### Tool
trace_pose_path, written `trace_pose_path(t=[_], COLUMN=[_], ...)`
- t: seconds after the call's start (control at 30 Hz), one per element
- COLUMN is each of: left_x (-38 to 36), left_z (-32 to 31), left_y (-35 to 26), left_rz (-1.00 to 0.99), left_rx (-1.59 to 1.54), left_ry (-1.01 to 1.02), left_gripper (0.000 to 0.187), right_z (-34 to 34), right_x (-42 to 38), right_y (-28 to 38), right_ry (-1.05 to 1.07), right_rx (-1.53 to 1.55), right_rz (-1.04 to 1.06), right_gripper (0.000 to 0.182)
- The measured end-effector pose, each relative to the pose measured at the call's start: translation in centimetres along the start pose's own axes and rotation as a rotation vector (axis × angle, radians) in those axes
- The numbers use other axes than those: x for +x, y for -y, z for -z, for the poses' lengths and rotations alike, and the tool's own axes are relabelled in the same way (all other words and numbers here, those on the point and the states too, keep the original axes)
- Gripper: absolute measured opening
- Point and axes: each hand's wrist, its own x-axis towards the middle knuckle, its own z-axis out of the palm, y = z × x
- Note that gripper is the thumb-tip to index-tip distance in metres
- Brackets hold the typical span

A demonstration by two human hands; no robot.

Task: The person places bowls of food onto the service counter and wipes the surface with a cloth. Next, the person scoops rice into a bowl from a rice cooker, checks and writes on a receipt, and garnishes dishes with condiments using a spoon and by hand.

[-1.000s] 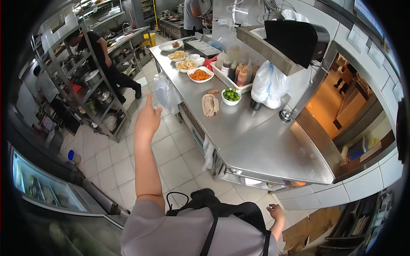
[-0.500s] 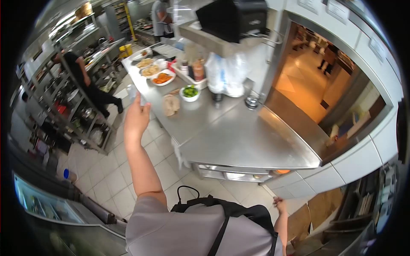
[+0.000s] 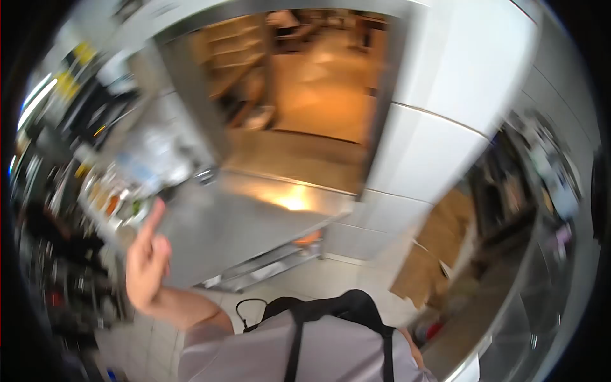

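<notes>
The view is smeared by motion. My left hand (image 3: 146,261) is raised in front of the near left corner of a steel counter (image 3: 235,229). It holds nothing, and one finger sticks up while the rest are loosely bent. It touches nothing. Only a thin strip of my right arm (image 3: 410,349) shows beside my grey shirt and black apron straps; the hand itself is hidden.
A serving hatch (image 3: 305,121) opens above the counter onto an orange-lit room. Blurred bowls and bottles (image 3: 118,200) stand at the counter's left end. Flattened cardboard (image 3: 433,254) leans against the white tiled wall. A steel worktop (image 3: 509,325) curves along the right.
The view has swung sharply to the right, away from the kitchen aisle toward the hatch and tiled wall. My left hand has dropped lower and closer, and my right hand has slipped out of sight.
</notes>
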Motion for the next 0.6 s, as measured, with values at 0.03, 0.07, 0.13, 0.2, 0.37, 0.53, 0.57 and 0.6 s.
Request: trace_pose_path(t=[0.03, 0.07, 0.13, 0.2, 0.37, 0.53, 0.57, 0.6], left_x=[0.6, 1.9, 4.2, 5.5, 7.7, 16.7, 18.9, 19.8], left_z=[-2.8, -6.7, -15.4, -24.7, -39.3, -49.4, -50.8, -52.8], left_y=[0.7, -1.3, -5.1, -9.3, -17.5, -18.3, -17.6, -18.6], left_rz=[-0.202, -0.274, -0.412, -0.398, -0.732, -0.863, -0.771, -0.838], left_rx=[-0.060, -0.065, -0.071, -0.089, -0.048, 0.019, 0.155, 0.191], left_ry=[0.334, 0.621, 1.042, 1.297, 0.841, -0.654, -0.725, -0.847], left_gripper=[0.060, 0.062, 0.067, 0.071, 0.053, 0.054, 0.061, 0.065], right_z=[1.6, 3.3, 7.0, 13.5, 30.2, 47.3, 48.5, 49.2], right_x=[1.6, 3.6, 7.8, 8.0, 8.4, 2.6, 9.4, 13.0], right_y=[-1.0, -1.5, -0.5, 5.0, 13.8, 16.4, 11.0, 5.4], right_ry=[-0.016, -0.036, -0.072, -0.058, -0.067, -0.306, -0.497, -0.674], right_rx=[-0.026, -0.061, -0.115, 0.051, 0.407, 0.469, 0.278, 0.212], right_rz=[0.040, 0.081, 0.181, 0.235, 0.422, 0.384, 0.481, 0.572], right_gripper=[0.034, 0.035, 0.037, 0.042, 0.037, 0.044, 0.048, 0.050])
